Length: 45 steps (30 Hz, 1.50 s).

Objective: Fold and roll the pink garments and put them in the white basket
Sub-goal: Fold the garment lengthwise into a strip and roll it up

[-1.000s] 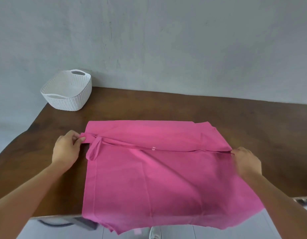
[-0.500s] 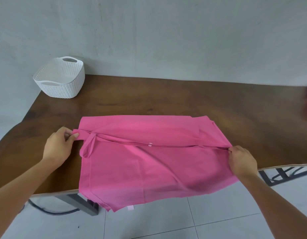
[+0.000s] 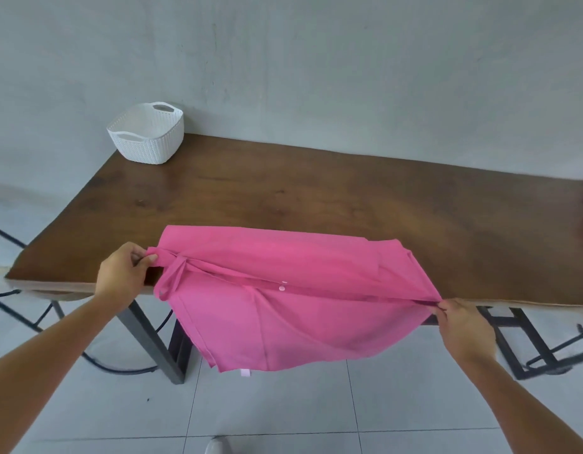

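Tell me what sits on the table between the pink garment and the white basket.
Nothing: in the head view, only bare brown tabletop runs from the pink garment to the white basket.

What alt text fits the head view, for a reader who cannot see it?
A left hand and right hand pinch the ends of a pink garment that hangs half off a brown table; a white basket stands at its far left corner.

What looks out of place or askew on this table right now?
The pink garment sits askew: its near half hangs off the table edge, stretched between the left hand and right hand. The white basket stands upright.
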Each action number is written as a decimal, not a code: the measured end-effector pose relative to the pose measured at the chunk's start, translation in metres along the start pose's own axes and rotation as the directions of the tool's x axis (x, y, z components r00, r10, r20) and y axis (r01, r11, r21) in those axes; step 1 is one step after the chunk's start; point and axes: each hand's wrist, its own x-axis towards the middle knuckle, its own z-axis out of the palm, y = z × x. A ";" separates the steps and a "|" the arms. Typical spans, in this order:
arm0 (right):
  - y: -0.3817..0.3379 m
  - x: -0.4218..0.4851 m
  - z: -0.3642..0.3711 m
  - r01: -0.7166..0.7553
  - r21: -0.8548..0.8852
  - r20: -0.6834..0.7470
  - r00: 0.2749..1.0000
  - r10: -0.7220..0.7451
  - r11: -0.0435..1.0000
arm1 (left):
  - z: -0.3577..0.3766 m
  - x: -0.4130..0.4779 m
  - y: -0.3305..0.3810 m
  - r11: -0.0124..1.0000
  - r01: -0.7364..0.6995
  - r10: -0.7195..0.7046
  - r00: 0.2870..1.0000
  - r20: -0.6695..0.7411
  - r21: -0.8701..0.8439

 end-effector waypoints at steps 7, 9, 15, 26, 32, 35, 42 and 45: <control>0.049 -0.041 -0.021 0.035 0.036 0.032 0.999 -0.036 0.999 | -0.006 -0.088 0.003 0.999 0.053 -0.053 0.993 -0.105 0.001; 0.060 -0.052 -0.026 0.032 0.029 0.049 0.998 -0.033 0.999 | -0.007 -0.112 0.001 0.998 0.060 -0.062 0.989 -0.134 -0.016; 0.088 -0.072 -0.049 -0.011 0.060 0.091 0.996 0.005 0.998 | -0.006 -0.169 0.002 0.994 0.025 -0.042 0.984 -0.171 -0.104; 0.104 -0.097 -0.071 -0.097 0.183 0.084 0.993 0.083 0.978 | -0.006 -0.204 0.015 0.946 0.040 -0.103 0.977 -0.184 -0.321; 0.107 -0.100 -0.071 -0.109 0.283 0.055 0.994 0.097 0.953 | -0.005 -0.210 0.009 0.928 0.009 -0.069 0.986 -0.149 -0.372; 0.110 -0.101 -0.071 -0.108 0.324 0.040 0.994 0.101 0.940 | -0.004 -0.210 0.009 0.894 0.012 -0.080 0.988 -0.134 -0.447; 0.114 -0.094 -0.067 -0.149 0.379 0.046 0.989 0.142 0.913 | 0.002 -0.202 0.016 0.849 -0.029 -0.051 0.989 -0.137 -0.527; 0.112 -0.088 -0.066 -0.155 0.382 0.044 0.988 0.150 0.911 | 0.007 -0.196 0.019 0.838 -0.012 -0.056 0.993 -0.108 -0.545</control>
